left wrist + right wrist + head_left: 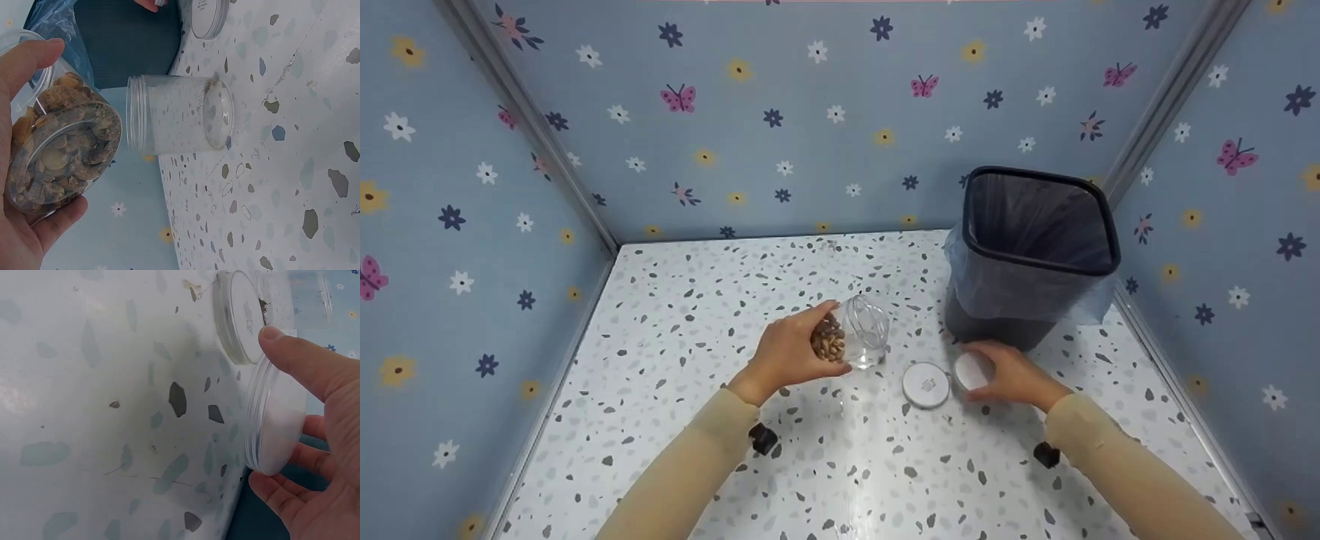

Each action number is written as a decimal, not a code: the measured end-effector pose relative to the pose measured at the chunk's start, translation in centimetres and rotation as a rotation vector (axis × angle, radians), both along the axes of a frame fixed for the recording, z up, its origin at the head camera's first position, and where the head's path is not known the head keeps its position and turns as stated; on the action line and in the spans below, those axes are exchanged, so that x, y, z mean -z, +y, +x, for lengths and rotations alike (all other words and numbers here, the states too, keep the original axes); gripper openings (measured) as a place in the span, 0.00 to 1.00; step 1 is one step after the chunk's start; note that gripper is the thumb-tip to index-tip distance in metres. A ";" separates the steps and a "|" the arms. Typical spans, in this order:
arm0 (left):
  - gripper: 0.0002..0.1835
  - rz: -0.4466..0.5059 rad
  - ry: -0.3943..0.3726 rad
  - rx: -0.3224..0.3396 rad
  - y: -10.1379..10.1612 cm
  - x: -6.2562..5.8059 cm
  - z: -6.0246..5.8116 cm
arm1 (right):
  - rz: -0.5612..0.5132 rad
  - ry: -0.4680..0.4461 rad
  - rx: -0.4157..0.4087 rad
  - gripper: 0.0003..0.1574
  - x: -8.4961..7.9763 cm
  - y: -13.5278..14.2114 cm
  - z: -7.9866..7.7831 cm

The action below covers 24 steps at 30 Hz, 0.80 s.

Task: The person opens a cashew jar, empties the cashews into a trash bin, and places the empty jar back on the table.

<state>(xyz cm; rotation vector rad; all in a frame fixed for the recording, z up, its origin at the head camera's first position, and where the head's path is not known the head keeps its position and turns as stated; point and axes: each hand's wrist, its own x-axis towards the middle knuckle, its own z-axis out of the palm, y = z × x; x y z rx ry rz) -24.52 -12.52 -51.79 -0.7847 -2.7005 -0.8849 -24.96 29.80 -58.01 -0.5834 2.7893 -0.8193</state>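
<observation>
My left hand (791,349) grips a clear jar (104,126) of brown, lumpy dried pieces (62,101), too unclear to name. The jar is tilted, its mouth toward a second clear jar (180,115), which stands upright on the table with a little brown residue at its bottom. In the head view the two jars overlap. My right hand (1009,373) holds a round white lid (281,416) by its rim between thumb and fingers, low over the table; contact with the table cannot be told. Beside it another white lid (926,385) with small print lies flat.
A dark bin (997,326) with a bluish plastic liner stands at the back right, just behind my right hand. The speckled table (697,315) is bordered by flower-patterned panels (810,112) at the back and both sides.
</observation>
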 end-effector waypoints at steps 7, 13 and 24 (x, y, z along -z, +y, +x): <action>0.52 0.017 -0.002 0.002 0.0 0.1 0.0 | 0.011 -0.014 0.018 0.58 0.5 0.5 0.1; 0.53 0.002 -0.006 -0.003 0.0 0.1 0.1 | 0.013 -0.042 0.046 0.61 1.1 0.8 0.2; 0.52 0.006 -0.013 -0.006 0.0 0.2 0.0 | 0.053 -0.070 0.065 0.62 2.0 0.9 0.4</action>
